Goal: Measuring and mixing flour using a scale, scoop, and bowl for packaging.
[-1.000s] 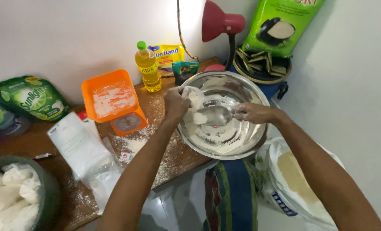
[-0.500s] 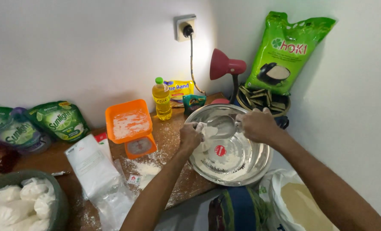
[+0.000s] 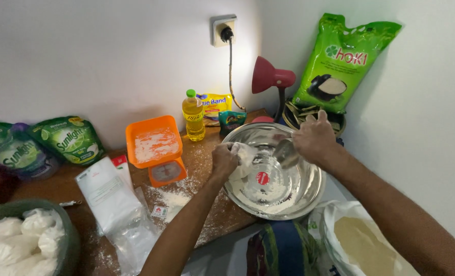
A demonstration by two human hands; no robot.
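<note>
Head view of a floured wooden worktop (image 3: 214, 214) in a room corner. We hold both hands over the steel mixing bowl (image 3: 309, 194), which sits at the right end of the worktop, so that loose flour or dough drops into it and not onto the wood. Our left hand (image 3: 224, 159) is closed around a soft white lump of dough or a small bag (image 3: 245, 156), just inside the bowl's left rim; we cannot tell which it is. Our right hand (image 3: 314, 139) is curled, fingers narrow, gripping a metal spoon or scoop (image 3: 285, 152) whose blade points down toward the lump. The orange kitchen scale (image 3: 156, 151), its tray dusted white, stands just left of the bowl, within easy reach. Behind it stand a yellow oil bottle (image 3: 193, 116) and a red desk lamp (image 3: 268, 76). At lower left, a green tub (image 3: 71, 240) holds white filled bags; clear plastic bags (image 3: 115, 204) lie beside it.
</note>
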